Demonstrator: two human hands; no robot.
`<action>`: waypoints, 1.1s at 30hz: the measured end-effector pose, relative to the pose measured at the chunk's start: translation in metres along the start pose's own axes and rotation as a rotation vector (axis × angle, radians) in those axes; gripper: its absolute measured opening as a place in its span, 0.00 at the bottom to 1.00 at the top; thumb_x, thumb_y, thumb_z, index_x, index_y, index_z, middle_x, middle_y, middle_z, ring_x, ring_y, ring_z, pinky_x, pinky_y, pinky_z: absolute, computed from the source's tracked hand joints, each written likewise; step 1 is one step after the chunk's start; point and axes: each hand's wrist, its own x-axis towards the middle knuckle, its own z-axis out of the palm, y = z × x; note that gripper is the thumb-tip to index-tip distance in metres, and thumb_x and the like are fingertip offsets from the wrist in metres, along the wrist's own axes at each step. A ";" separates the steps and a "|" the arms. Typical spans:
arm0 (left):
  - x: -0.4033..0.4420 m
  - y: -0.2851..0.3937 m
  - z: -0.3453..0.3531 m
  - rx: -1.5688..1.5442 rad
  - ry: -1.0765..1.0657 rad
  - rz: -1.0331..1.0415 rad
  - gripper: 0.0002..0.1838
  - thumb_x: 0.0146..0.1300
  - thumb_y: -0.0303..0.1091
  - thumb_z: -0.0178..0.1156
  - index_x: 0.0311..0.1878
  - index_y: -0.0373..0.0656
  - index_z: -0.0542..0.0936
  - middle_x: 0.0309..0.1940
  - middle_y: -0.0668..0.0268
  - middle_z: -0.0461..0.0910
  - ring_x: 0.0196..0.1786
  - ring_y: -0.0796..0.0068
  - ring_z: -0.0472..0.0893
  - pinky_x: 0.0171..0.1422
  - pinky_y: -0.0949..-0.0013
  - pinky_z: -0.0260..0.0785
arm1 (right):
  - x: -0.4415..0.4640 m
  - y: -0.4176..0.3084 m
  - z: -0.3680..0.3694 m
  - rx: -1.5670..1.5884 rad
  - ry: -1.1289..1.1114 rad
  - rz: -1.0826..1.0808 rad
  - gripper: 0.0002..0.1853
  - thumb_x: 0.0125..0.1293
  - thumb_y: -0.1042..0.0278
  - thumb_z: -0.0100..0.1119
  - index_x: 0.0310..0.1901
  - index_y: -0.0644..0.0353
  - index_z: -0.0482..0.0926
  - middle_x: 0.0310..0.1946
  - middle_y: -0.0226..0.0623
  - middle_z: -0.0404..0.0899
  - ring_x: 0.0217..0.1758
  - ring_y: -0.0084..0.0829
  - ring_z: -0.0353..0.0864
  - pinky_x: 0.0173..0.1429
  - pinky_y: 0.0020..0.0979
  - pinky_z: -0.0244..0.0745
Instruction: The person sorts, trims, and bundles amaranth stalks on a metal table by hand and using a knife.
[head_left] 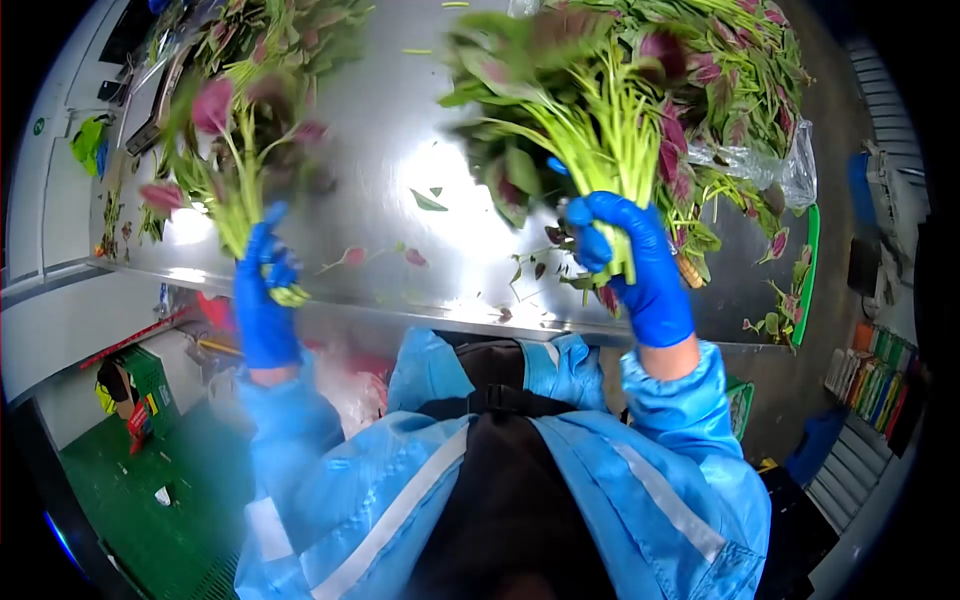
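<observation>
Wrapped in a blue glove, my left hand (266, 295) is closed around the stems of a small bunch of amaranth greens (238, 195), its leaves green and purple and smeared by motion. A fuller bunch of amaranth greens (610, 130) stands upright in my right hand (635, 245), also blue-gloved, with the fingers wrapped round its pale green stems. Both bunches are above the front part of a shiny metal table (375, 180). Loose leaves (428, 200) and thin sprigs lie on the metal between my hands.
Heaped leafy greens (745, 85) cover the table's back right, beside clear plastic (798, 165). Another leafy pile (290, 35) is at the back left. A green edge (808, 285) borders the right end. Below on the left, a green box (148, 385) stands on the green floor (190, 500).
</observation>
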 end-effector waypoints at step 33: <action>-0.048 -0.181 0.079 0.050 -0.235 -0.498 0.20 0.54 0.24 0.60 0.53 0.33 0.77 0.43 0.59 0.82 0.44 0.67 0.83 0.50 0.67 0.76 | -0.014 0.127 -0.028 -0.443 0.036 0.188 0.15 0.64 0.60 0.64 0.43 0.63 0.83 0.36 0.31 0.84 0.37 0.20 0.79 0.45 0.24 0.73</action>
